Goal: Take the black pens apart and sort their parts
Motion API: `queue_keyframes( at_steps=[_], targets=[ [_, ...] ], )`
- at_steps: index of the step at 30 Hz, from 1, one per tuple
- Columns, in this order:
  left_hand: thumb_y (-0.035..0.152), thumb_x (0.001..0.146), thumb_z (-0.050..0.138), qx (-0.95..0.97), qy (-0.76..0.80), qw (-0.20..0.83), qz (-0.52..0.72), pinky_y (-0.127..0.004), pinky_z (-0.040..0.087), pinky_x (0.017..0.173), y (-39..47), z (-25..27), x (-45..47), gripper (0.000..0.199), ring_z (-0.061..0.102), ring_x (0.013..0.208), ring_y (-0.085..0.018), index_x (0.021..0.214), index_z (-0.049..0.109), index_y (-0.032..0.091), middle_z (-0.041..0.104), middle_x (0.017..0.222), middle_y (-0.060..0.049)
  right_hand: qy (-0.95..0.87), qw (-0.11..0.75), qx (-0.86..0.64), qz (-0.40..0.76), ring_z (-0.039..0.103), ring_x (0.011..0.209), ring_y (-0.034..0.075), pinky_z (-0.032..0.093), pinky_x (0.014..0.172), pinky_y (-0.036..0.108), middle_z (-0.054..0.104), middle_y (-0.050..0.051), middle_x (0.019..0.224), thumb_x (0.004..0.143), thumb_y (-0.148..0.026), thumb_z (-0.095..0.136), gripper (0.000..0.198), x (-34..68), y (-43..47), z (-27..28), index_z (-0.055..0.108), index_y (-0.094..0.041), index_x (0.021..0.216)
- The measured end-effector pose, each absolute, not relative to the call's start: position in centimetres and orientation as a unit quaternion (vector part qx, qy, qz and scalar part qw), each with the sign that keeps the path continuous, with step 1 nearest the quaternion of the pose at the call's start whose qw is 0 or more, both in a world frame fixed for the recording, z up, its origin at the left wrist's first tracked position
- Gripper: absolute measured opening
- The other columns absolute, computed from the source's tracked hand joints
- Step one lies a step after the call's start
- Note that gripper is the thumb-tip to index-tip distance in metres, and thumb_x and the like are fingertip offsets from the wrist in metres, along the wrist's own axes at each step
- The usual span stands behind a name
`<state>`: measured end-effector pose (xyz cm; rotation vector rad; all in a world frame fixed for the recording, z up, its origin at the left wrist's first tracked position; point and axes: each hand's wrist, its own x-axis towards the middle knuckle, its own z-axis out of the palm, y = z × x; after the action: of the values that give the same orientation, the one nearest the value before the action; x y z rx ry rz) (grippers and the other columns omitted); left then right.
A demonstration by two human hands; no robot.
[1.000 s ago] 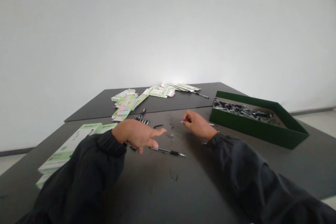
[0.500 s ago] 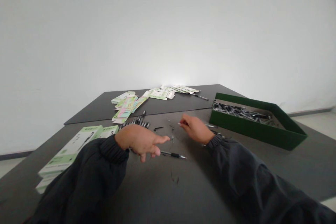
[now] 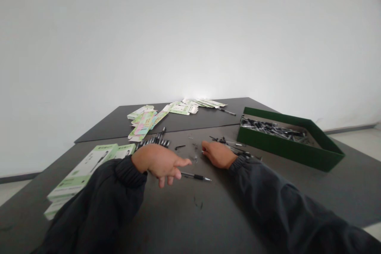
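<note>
Left hand (image 3: 159,162) — loosely splayed near pen (image 3: 200,176); right hand (image 3: 219,154) — curled closed, contents hard to see.

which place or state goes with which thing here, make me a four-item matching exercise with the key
Things
1. nearest black-grip pen
2. green box
3. left hand
4. loose overlapping cartons

Places and states
A. on the far part of the table, towards the wall
B. fingers spread apart
C. tip pointing to the right of the picture
D. open-topped, with a heap of pens inside

Pairs: 1-C, 2-D, 3-B, 4-A
</note>
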<state>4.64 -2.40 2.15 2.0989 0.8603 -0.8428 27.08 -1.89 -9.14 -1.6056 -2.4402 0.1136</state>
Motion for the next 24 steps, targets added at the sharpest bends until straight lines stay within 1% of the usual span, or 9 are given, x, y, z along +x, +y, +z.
queue_keyframes(
  at_steps=[2, 5, 7, 10, 12, 15, 18, 20, 24],
  targets=[
    [0.022, 0.094, 0.03, 0.81, 0.333, 0.356, -0.327, -0.029, 0.051, 0.071, -2.2, 1.8, 4.5, 0.061, 0.067, 0.085, -0.021, 0.147, 0.006, 0.008, 0.062, 0.114, -0.022, -0.834, 0.111, -0.54, 0.038, 0.06, 0.073, 0.019, 0.028, 0.058, 0.028, 0.067, 0.01, 0.084, 0.089, -0.02, 0.046, 0.014, 27.3, -2.0, -9.1, 0.054, -0.017, 0.099],
    [0.027, 0.094, 0.031, 0.817, 0.309, 0.369, -0.318, -0.029, 0.051, 0.07, -1.4, 0.6, 3.9, 0.06, 0.067, 0.082, -0.02, 0.148, 0.008, 0.014, 0.065, 0.111, -0.018, -0.839, 0.115, -0.531, 0.042, 0.06, 0.075, 0.018, 0.03, 0.061, 0.027, 0.066, 0.01, 0.087, 0.088, -0.016, 0.044, 0.016, 27.5, -2.0, -9.0, 0.054, -0.016, 0.102],
    [0.029, 0.094, 0.032, 0.816, 0.307, 0.375, -0.314, -0.029, 0.051, 0.068, -0.9, -0.3, 3.5, 0.06, 0.067, 0.081, -0.02, 0.148, 0.009, 0.016, 0.066, 0.109, -0.017, -0.838, 0.12, -0.53, 0.045, 0.059, 0.077, 0.018, 0.032, 0.063, 0.026, 0.066, 0.009, 0.087, 0.089, -0.016, 0.044, 0.016, 27.7, -1.8, -8.9, 0.055, -0.016, 0.101],
    [0.03, 0.095, 0.029, 0.812, 0.308, 0.386, -0.309, -0.028, 0.051, 0.066, -0.3, -1.4, 3.0, 0.058, 0.067, 0.081, -0.02, 0.147, 0.009, 0.018, 0.065, 0.11, -0.017, -0.827, 0.153, -0.539, 0.036, 0.058, 0.084, 0.019, 0.033, 0.07, 0.026, 0.065, 0.01, 0.093, 0.093, -0.019, 0.036, 0.022, 27.8, -1.5, -8.6, 0.053, -0.016, 0.108],
    [0.029, 0.095, 0.026, 0.813, 0.304, 0.39, -0.308, -0.027, 0.05, 0.066, -0.2, -1.8, 2.8, 0.056, 0.067, 0.081, -0.019, 0.147, 0.009, 0.018, 0.066, 0.11, -0.016, -0.828, 0.171, -0.533, 0.034, 0.057, 0.083, 0.018, 0.033, 0.07, 0.026, 0.064, 0.009, 0.092, 0.094, -0.021, 0.037, 0.021, 27.8, -1.4, -8.4, 0.053, -0.017, 0.106],
    [0.027, 0.096, 0.024, 0.811, 0.302, 0.393, -0.312, -0.027, 0.049, 0.066, -0.2, -1.9, 2.7, 0.055, 0.067, 0.08, -0.019, 0.147, 0.01, 0.015, 0.066, 0.107, -0.017, -0.841, 0.174, -0.511, 0.045, 0.056, 0.077, 0.017, 0.033, 0.067, 0.025, 0.064, 0.006, 0.084, 0.091, -0.022, 0.045, 0.012, 27.8, -1.4, -8.0, 0.054, -0.017, 0.097],
    [0.03, 0.096, 0.026, 0.807, 0.295, 0.403, -0.316, -0.027, 0.049, 0.065, -0.2, -2.0, 2.8, 0.054, 0.066, 0.078, -0.019, 0.146, 0.015, 0.015, 0.068, 0.102, -0.016, -0.841, 0.184, -0.507, 0.042, 0.056, 0.077, 0.017, 0.032, 0.067, 0.025, 0.064, 0.007, 0.087, 0.093, -0.021, 0.042, 0.012, 27.8, -1.5, -7.6, 0.052, -0.017, 0.097],
    [0.033, 0.095, 0.027, 0.804, 0.297, 0.407, -0.315, -0.027, 0.049, 0.064, -0.3, -2.1, 2.9, 0.054, 0.066, 0.077, -0.02, 0.145, 0.018, 0.015, 0.069, 0.1, -0.015, -0.845, 0.18, -0.501, 0.046, 0.056, 0.075, 0.016, 0.032, 0.065, 0.025, 0.064, 0.007, 0.085, 0.092, -0.021, 0.044, 0.01, 27.8, -1.7, -7.5, 0.052, -0.017, 0.096],
    [0.031, 0.094, 0.029, 0.796, 0.318, 0.405, -0.317, -0.029, 0.049, 0.062, -0.7, -1.8, 3.5, 0.055, 0.066, 0.074, -0.021, 0.145, 0.019, 0.014, 0.069, 0.094, -0.015, -0.851, 0.171, -0.494, 0.047, 0.056, 0.077, 0.016, 0.032, 0.066, 0.025, 0.064, 0.007, 0.088, 0.092, -0.021, 0.042, 0.011, 27.4, -2.0, -7.5, 0.052, -0.017, 0.098]
  ],
)
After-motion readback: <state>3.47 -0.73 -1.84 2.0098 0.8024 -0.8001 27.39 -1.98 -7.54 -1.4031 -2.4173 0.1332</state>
